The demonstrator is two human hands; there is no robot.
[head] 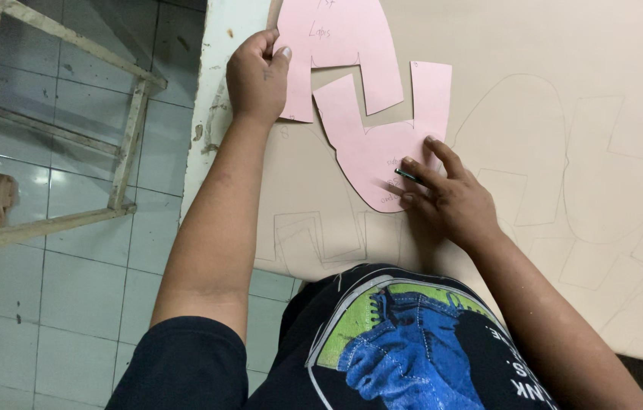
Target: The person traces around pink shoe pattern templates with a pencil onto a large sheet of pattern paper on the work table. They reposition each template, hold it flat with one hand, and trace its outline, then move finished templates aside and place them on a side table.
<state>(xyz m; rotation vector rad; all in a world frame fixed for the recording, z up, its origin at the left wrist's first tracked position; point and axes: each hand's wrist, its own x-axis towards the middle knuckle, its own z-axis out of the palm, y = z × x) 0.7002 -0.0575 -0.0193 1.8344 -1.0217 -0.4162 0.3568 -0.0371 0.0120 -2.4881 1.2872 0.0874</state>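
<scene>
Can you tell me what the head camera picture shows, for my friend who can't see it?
A person leans over a table covered by a beige sheet marked with traced outlines. Their left hand holds the upper pink paper pattern, while the right hand, with a dark pen in its fingers, presses on the lower pink pattern. A wooden frame stands on the tiled floor.
</scene>
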